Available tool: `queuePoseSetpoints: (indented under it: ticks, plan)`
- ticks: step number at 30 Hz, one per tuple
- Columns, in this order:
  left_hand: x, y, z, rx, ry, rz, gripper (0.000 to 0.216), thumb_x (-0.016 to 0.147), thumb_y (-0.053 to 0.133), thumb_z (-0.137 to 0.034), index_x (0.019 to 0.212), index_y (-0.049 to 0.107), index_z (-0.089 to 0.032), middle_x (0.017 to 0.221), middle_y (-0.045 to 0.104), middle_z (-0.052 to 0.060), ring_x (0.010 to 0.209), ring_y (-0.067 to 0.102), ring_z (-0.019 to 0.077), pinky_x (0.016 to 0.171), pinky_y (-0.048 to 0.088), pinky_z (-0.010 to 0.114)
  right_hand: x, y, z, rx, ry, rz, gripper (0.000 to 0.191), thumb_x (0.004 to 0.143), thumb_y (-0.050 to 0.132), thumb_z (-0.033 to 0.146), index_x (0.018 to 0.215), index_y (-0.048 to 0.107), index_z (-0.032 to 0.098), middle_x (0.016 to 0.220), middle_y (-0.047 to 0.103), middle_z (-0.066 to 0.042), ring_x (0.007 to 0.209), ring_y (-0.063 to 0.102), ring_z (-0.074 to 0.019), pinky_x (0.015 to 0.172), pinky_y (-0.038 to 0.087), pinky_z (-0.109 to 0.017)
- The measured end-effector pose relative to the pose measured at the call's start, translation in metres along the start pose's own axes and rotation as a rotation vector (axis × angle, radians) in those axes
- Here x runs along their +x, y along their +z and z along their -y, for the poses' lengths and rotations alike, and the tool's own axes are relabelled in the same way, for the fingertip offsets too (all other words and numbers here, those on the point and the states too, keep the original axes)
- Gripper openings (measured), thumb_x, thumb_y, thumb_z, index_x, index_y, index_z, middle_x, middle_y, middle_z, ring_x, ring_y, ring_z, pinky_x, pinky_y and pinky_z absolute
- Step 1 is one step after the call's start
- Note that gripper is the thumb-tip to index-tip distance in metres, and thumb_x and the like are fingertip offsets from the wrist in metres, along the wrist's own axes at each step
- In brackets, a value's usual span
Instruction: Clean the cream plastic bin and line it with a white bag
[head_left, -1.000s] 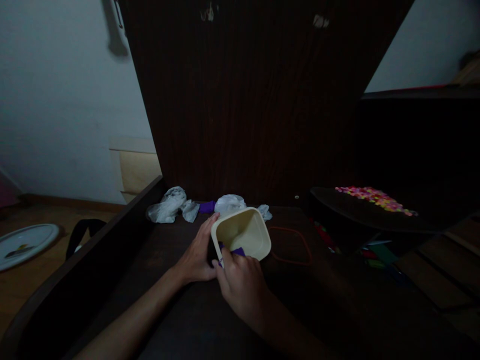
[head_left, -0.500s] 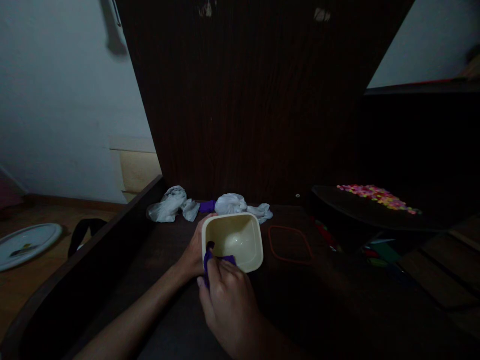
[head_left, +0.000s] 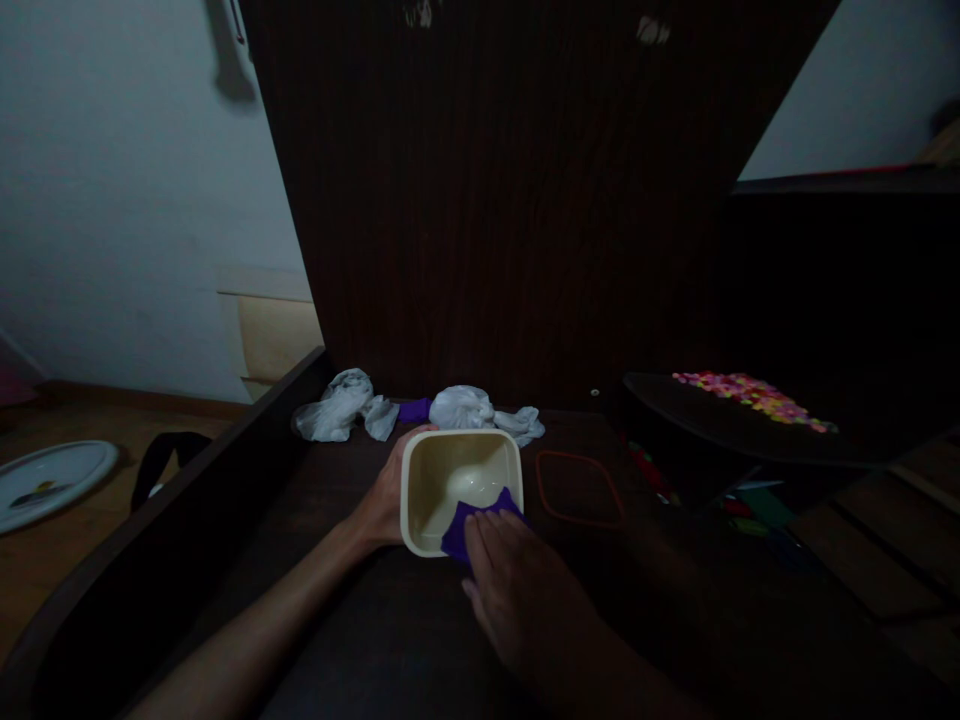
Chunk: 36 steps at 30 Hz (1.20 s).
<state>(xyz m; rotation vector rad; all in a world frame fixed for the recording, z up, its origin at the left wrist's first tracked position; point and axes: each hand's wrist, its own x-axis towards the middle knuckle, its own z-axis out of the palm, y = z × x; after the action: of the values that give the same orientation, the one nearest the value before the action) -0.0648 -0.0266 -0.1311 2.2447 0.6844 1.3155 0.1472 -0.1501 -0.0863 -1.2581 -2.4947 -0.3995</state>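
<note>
A cream plastic container (head_left: 429,480) with rounded corners is tilted so that its open mouth faces me. My left hand (head_left: 386,497) grips it from the left side and behind, with most of its fingers hidden. A purple cloth (head_left: 459,528) lies over the near rim and into the container's mouth. My right hand (head_left: 504,570) holds this cloth against the near side of the rim, fingers together on top of it. To the right of the container, a thin reddish-brown ring (head_left: 579,520), rounded-square in outline, lies on the dark wooden surface (head_left: 360,620).
Crumpled whitish plastic bags (head_left: 341,408) and a folded purple piece (head_left: 414,411) lie along the dark back panel (head_left: 487,220). A raised edge (head_left: 172,520) bounds the left. Colourful small pieces (head_left: 750,398) sit on a dark shelf (head_left: 675,410) at right. A white oval object (head_left: 75,462) is on the floor.
My right hand has moved the purple cloth rightward, from the container's near left corner to the middle and right of its near rim. My left hand keeps its hold on the container.
</note>
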Motion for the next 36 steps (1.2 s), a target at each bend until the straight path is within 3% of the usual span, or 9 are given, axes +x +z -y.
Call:
queuePoseSetpoints:
  ticks: [6, 11, 17, 24, 30, 33, 36]
  plan:
    - [0.003, 0.000, -0.008, 0.051, 0.061, 0.004, 0.097, 0.069, 0.087, -0.045, 0.148, 0.036, -0.022, 0.149, 0.047, 0.020, 0.142, 0.044, 0.0415, 0.117, 0.039, 0.062, 0.001, -0.001, -0.010, -0.097, 0.016, 0.164, 0.038, 0.093, 0.059, 0.019, 0.125, 0.067, 0.000, 0.127, 0.068, -0.027, 0.121, 0.064, -0.0361, 0.105, 0.053, -0.046]
    - [0.001, 0.001, -0.005, 0.079, 0.081, -0.016, 0.100, 0.066, 0.088, -0.047, 0.148, 0.037, -0.021, 0.147, 0.049, 0.019, 0.140, 0.046, 0.0421, 0.115, 0.042, 0.062, 0.029, -0.035, -0.007, -0.039, 0.050, 0.506, 0.053, 0.093, 0.065, 0.032, 0.127, 0.064, -0.009, 0.129, 0.062, -0.035, 0.125, 0.061, -0.0410, 0.111, 0.047, -0.051]
    - [-0.001, 0.004, 0.000, 0.071, 0.090, -0.027, 0.104, 0.065, 0.089, -0.045, 0.149, 0.032, -0.021, 0.147, 0.047, 0.021, 0.141, 0.044, 0.0426, 0.117, 0.039, 0.061, 0.054, -0.060, 0.011, 0.095, 0.137, 0.732, 0.070, 0.092, 0.064, 0.042, 0.138, 0.054, -0.009, 0.140, 0.055, -0.035, 0.131, 0.056, -0.0411, 0.115, 0.041, -0.048]
    - [-0.003, 0.003, 0.004, 0.083, 0.147, -0.029, 0.088, 0.078, 0.078, -0.041, 0.150, 0.032, -0.023, 0.148, 0.045, 0.019, 0.141, 0.044, 0.0416, 0.118, 0.037, 0.062, 0.061, -0.044, 0.026, 0.460, 0.122, 0.571, 0.075, 0.090, 0.060, 0.047, 0.142, 0.049, -0.007, 0.145, 0.051, -0.033, 0.136, 0.049, -0.0419, 0.114, 0.039, -0.049]
    - [-0.005, 0.004, 0.000, 0.154, 0.106, -0.021, 0.091, 0.077, 0.081, -0.036, 0.151, 0.030, -0.023, 0.147, 0.045, 0.020, 0.140, 0.046, 0.0405, 0.116, 0.039, 0.061, 0.066, -0.046, 0.024, 0.781, 0.293, 0.528, 0.079, 0.085, 0.062, 0.051, 0.145, 0.046, 0.001, 0.133, 0.062, -0.028, 0.122, 0.062, -0.0379, 0.101, 0.051, -0.048]
    - [-0.005, 0.005, 0.000, 0.160, 0.115, -0.029, 0.091, 0.077, 0.081, -0.037, 0.151, 0.030, -0.024, 0.147, 0.046, 0.020, 0.140, 0.045, 0.0400, 0.116, 0.038, 0.062, 0.067, -0.048, 0.027, 0.791, 0.349, 0.536, 0.080, 0.085, 0.063, 0.046, 0.147, 0.042, 0.001, 0.136, 0.060, -0.028, 0.125, 0.060, -0.0374, 0.102, 0.050, -0.047]
    - [-0.005, 0.005, 0.003, 0.114, 0.133, -0.048, 0.090, 0.078, 0.079, -0.043, 0.151, 0.031, -0.024, 0.148, 0.045, 0.020, 0.141, 0.045, 0.0389, 0.117, 0.037, 0.061, 0.060, -0.047, 0.031, 0.709, 0.240, 0.514, 0.083, 0.085, 0.065, 0.042, 0.150, 0.038, -0.004, 0.148, 0.048, -0.031, 0.138, 0.048, -0.0387, 0.114, 0.040, -0.048]
